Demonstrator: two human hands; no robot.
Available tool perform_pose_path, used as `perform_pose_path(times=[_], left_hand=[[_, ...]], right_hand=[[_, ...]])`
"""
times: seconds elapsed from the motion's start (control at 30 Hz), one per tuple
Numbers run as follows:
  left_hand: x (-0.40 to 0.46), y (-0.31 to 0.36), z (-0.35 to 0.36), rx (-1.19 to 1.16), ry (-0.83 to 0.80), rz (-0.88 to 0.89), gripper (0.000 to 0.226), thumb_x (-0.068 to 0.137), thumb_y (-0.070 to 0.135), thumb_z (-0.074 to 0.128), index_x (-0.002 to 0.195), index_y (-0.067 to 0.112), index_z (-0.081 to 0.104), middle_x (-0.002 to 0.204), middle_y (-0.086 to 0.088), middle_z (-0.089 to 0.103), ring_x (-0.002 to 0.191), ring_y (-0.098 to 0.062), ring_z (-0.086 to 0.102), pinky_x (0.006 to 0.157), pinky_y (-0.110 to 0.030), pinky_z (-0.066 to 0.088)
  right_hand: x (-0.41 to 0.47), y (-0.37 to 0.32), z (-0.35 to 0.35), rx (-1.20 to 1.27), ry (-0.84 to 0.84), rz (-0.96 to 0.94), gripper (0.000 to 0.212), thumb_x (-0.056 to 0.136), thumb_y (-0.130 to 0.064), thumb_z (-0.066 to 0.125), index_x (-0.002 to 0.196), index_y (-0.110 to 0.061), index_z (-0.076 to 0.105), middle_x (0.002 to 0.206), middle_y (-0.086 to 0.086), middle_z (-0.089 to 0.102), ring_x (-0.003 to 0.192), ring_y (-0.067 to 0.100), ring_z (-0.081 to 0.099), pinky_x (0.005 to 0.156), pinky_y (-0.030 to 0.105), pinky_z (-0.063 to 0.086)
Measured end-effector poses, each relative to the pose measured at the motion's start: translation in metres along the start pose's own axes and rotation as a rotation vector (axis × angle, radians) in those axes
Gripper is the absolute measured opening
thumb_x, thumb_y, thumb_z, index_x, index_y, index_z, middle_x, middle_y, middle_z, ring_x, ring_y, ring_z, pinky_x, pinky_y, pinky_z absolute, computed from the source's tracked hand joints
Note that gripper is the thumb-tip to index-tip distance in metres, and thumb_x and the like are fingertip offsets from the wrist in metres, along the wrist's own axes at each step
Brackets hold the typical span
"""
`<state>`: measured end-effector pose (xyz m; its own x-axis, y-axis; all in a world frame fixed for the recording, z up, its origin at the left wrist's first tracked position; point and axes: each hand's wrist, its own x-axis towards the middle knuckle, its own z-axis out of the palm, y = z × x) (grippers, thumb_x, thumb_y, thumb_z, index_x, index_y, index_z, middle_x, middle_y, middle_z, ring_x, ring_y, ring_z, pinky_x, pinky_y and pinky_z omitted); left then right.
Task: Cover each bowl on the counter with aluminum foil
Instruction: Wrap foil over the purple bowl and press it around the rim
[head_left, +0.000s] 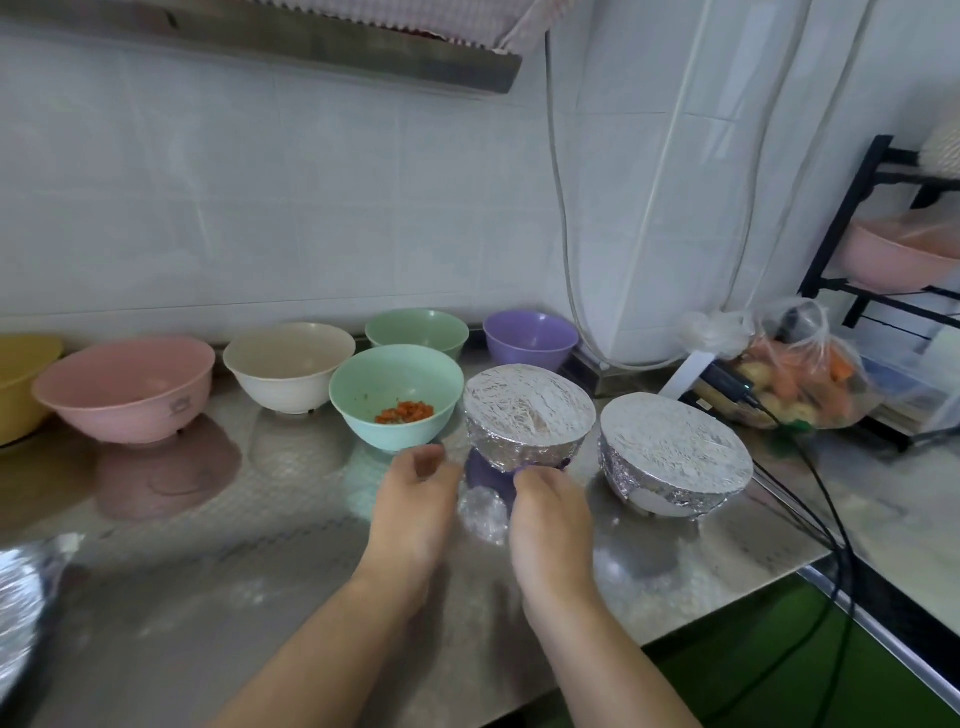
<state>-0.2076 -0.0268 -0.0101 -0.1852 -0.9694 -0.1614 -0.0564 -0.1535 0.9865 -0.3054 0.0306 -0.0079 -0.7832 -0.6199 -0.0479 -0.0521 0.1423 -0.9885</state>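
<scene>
Head view, both hands low on the steel counter (260, 597), right hand (550, 525) gripping the base of the foil-covered purple bowl (527, 415), left hand (413, 504) loosely curled beside it holding nothing, second foil-covered white bowl (675, 457) just right, uncovered mint bowl (395, 395) with chopped carrot (404, 411) just left
</scene>
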Motion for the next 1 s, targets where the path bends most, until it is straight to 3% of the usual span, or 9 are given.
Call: perform_pose_path(times=[0.1,0.2,0.27,0.43,0.5,0.57,0.7,0.87,1.0], left_hand=[[0.001,0.011,-0.023,-0.061,0.192,-0.015,0.006,0.092,0.028,0.061,0.096,0.024,0.058,0.098,-0.001,0.069,0.094,-0.024,0.068,0.090,-0.046,0.057],[0.016,0.027,-0.046,-0.136,0.320,-0.005,0.025,0.096,0.030,0.060,0.084,0.011,0.048,0.086,-0.006,0.056,0.073,-0.027,0.050,0.066,-0.036,0.042],[0.035,0.037,-0.056,-0.156,0.305,0.019,0.021,0.096,0.030,0.060,0.097,0.010,0.056,0.094,-0.004,0.061,0.078,-0.021,0.056,0.066,-0.034,0.045],[0.083,0.032,-0.066,-0.015,0.170,-0.007,0.061,0.070,0.042,0.062,0.127,0.021,0.065,0.112,-0.003,0.075,0.101,-0.025,0.072,0.093,-0.047,0.060],[0.090,0.024,-0.068,0.055,0.144,0.027,0.053,0.072,0.028,0.058,0.123,0.024,0.069,0.108,0.000,0.076,0.101,-0.024,0.073,0.096,-0.048,0.059],[0.074,0.031,-0.071,0.141,0.120,0.077,0.045,0.076,0.019,0.054,0.116,0.026,0.071,0.104,0.002,0.077,0.099,-0.023,0.071,0.092,-0.046,0.060],[0.046,0.035,-0.082,0.192,0.179,0.124,0.031,0.088,0.006,0.054,0.104,0.028,0.068,0.093,0.008,0.072,0.092,-0.017,0.069,0.074,-0.033,0.053],[-0.011,0.039,-0.111,0.188,0.265,0.160,0.029,0.090,0.007,0.059,0.087,0.035,0.057,0.089,0.019,0.065,0.086,-0.001,0.062,0.080,-0.031,0.050],[-0.058,0.026,-0.140,0.207,0.272,0.106,0.023,0.091,0.018,0.064,0.109,0.031,0.061,0.102,0.014,0.069,0.098,-0.010,0.066,0.088,-0.037,0.055]], right_hand=[[-0.001,-0.010,0.025,-0.002,-0.087,0.042,0.030,0.087,-0.019,0.053,0.057,-0.017,0.050,0.055,-0.006,0.050,0.067,0.026,0.044,0.063,0.035,0.035],[0.006,-0.021,0.058,0.020,-0.227,0.072,0.020,0.073,-0.033,0.048,0.064,-0.016,0.055,0.071,0.000,0.058,0.079,0.028,0.055,0.078,0.052,0.050],[0.015,-0.026,0.077,0.052,-0.277,0.143,0.027,0.082,-0.042,0.056,0.083,-0.016,0.062,0.086,-0.001,0.065,0.090,0.028,0.068,0.093,0.056,0.058],[0.034,-0.032,0.113,0.191,-0.346,0.297,0.020,0.101,-0.027,0.057,0.117,-0.017,0.062,0.115,0.012,0.070,0.080,0.033,0.078,0.075,0.048,0.067],[0.038,-0.031,0.121,0.217,-0.314,0.279,0.028,0.096,-0.014,0.054,0.124,-0.015,0.061,0.120,0.014,0.070,0.075,0.026,0.078,0.071,0.050,0.067],[0.040,-0.029,0.127,0.237,-0.277,0.260,0.045,0.088,-0.006,0.050,0.133,-0.008,0.056,0.126,0.017,0.067,0.089,0.030,0.076,0.068,0.048,0.067],[0.025,-0.029,0.126,0.244,-0.307,0.214,0.050,0.082,-0.002,0.050,0.131,-0.003,0.058,0.122,0.017,0.069,0.098,0.030,0.075,0.068,0.048,0.067],[-0.019,-0.028,0.111,0.184,-0.399,0.150,0.055,0.070,-0.015,0.054,0.124,-0.008,0.064,0.110,0.018,0.074,0.080,0.035,0.078,0.056,0.045,0.064],[-0.067,-0.026,0.098,0.127,-0.483,0.168,0.057,0.066,-0.022,0.053,0.121,-0.007,0.061,0.105,0.029,0.072,0.069,0.042,0.076,0.054,0.047,0.063]])
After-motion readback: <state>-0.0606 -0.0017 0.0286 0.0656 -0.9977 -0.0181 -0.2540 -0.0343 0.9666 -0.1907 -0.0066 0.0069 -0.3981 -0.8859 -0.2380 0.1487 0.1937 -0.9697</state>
